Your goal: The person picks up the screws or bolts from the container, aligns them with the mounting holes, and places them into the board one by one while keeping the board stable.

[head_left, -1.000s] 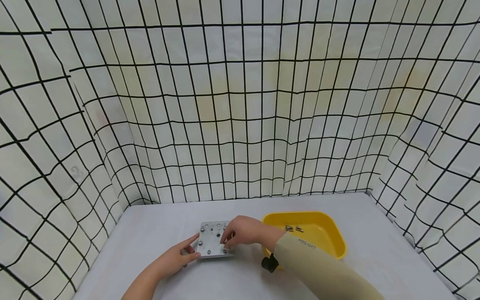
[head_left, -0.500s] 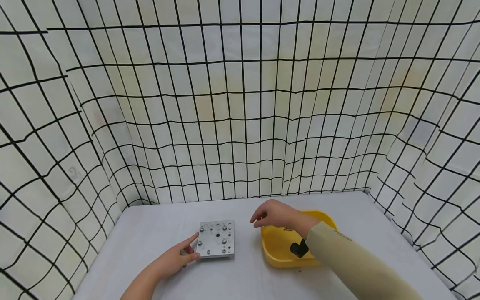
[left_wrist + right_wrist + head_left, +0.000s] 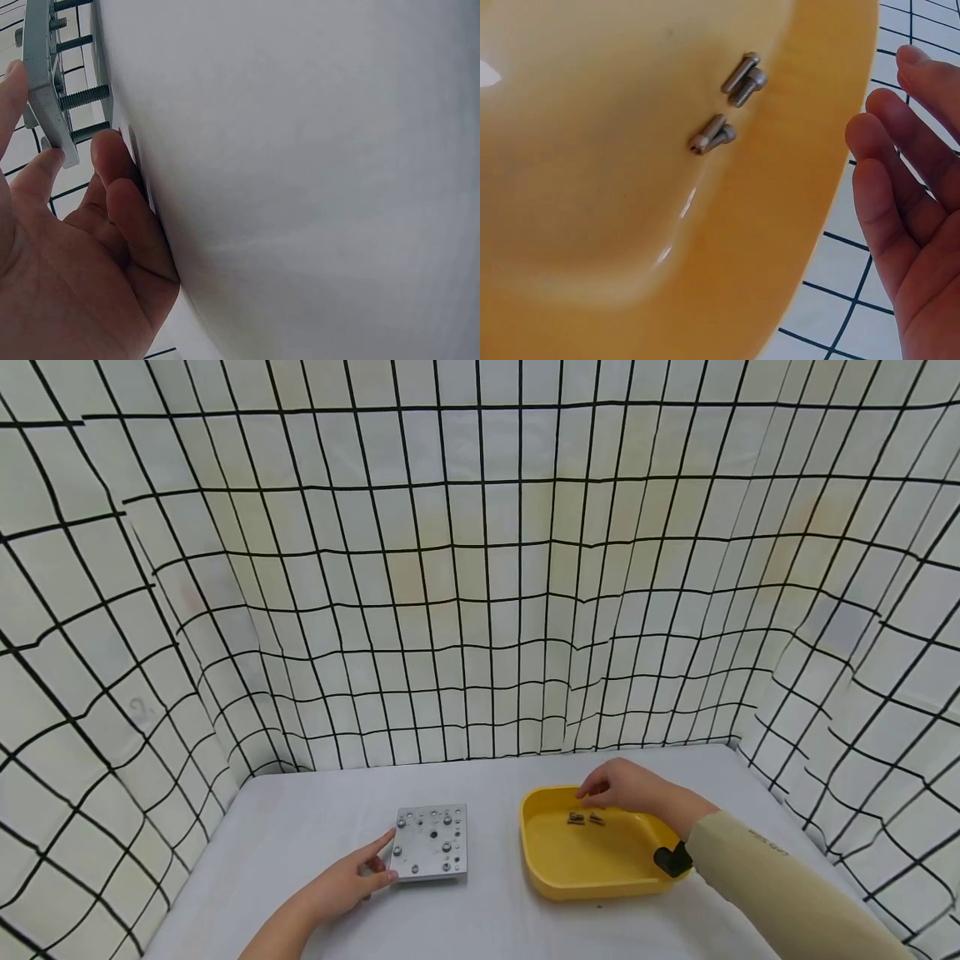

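Note:
A square silver metal plate (image 3: 430, 843) with screws in several of its holes sits at the middle left in the head view. My left hand (image 3: 347, 883) pinches its left side between thumb and index finger. In the left wrist view, threaded screw shanks (image 3: 85, 97) stick out from the plate's underside, and my other fingers are curled beside it. My right hand (image 3: 626, 789) hovers at the far rim of a yellow tray (image 3: 592, 892), fingers loosely bent and holding nothing. Several socket head screws (image 3: 742, 79) lie in pairs on the tray floor, just short of those fingers.
A white table (image 3: 300, 810) carries the plate and tray side by side, with a gap between them. White walls with a black grid (image 3: 487, 610) rise behind and at both sides. A black wrist camera (image 3: 672, 860) overlaps the tray's right side.
My right hand has left the plate and moved right to the tray, uncovering a screw on the plate's right half. The left hand has stayed at the plate's left edge.

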### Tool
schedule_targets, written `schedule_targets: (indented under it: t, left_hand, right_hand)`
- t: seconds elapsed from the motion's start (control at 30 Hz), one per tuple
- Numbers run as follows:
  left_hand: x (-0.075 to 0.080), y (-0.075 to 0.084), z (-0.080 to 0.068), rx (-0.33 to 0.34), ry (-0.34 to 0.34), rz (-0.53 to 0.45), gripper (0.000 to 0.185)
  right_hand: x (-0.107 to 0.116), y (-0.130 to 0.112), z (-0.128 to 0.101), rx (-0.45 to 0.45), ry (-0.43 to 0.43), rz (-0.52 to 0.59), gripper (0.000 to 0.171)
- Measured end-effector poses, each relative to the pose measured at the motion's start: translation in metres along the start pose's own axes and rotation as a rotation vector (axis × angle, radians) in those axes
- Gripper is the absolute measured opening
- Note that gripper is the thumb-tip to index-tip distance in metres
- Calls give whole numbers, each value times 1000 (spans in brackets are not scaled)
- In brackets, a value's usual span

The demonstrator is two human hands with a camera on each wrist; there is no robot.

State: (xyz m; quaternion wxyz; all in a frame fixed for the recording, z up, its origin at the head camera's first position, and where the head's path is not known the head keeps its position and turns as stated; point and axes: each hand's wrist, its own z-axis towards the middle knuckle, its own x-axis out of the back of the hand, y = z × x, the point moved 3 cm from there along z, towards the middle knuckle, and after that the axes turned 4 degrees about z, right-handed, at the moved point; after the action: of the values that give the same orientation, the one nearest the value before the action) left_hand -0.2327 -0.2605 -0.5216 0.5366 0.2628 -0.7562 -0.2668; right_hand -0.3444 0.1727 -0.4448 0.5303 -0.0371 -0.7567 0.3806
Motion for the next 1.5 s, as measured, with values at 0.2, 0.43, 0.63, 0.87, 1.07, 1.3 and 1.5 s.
schedule_targets:
  t: [0.2,0.43,0.63,0.87,1.07,1.3,1.5]
  left_hand:
    - [1,1,-3,-2,-5,13,83]
    - [1,3,-3,7,5,10,83]
    - [1,1,-3,13,-2,10,82]
    - [1,-1,-3,-2,-5,10,84]
    - [2,0,-4,-9,-1,-2,82]
    - [3,2,-4,-11,5,-3,81]
    - [2,3,-5,-12,14,-3,80]
  right_hand:
    - [-6,0,3,-24,-34,-85,14]
    - [-21,4,16,-17,-67,-285,9]
    - [-28,3,22,-1,-99,-348,13]
    - [-36,-4,23,12,-138,-413,7]
    - [-38,-6,21,63,-144,-438,8]
    - [-40,-4,22,104,-155,-461,12]
    - [-44,-1,24,107,-146,-498,16]
